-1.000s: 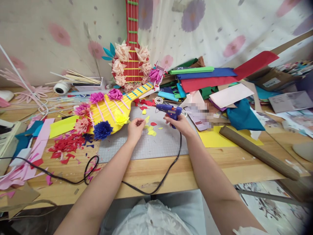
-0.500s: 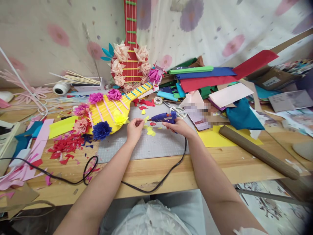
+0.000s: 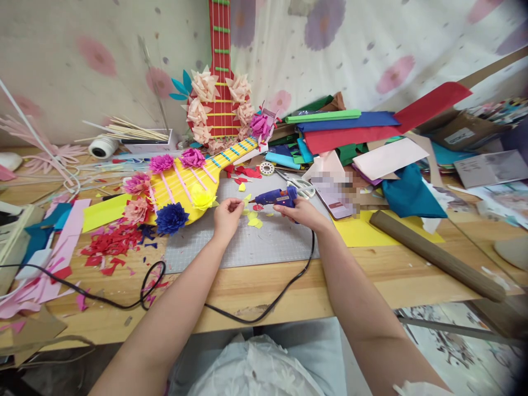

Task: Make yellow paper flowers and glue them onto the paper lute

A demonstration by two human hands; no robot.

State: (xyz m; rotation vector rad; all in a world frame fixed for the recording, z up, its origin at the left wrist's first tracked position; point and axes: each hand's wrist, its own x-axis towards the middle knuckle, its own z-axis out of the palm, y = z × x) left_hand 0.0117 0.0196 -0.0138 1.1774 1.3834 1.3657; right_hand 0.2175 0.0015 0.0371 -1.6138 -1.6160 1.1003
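Observation:
My right hand is wrapped round a blue hot glue gun, its nozzle pointing left. Close to the nozzle tip, my left hand is closed in a pinch; a small yellow paper petal shows at its fingertips. Several loose yellow petals lie on the grey cutting mat between my hands. Left of them rests a yellow paper guitar trimmed with paper flowers. A yellow flower and a dark blue flower sit at its near edge.
A red guitar with pale flowers stands behind. The gun's black cord loops along the table's front edge. Scissors, a phone and a brown roll lie to the right. Red scraps are at left.

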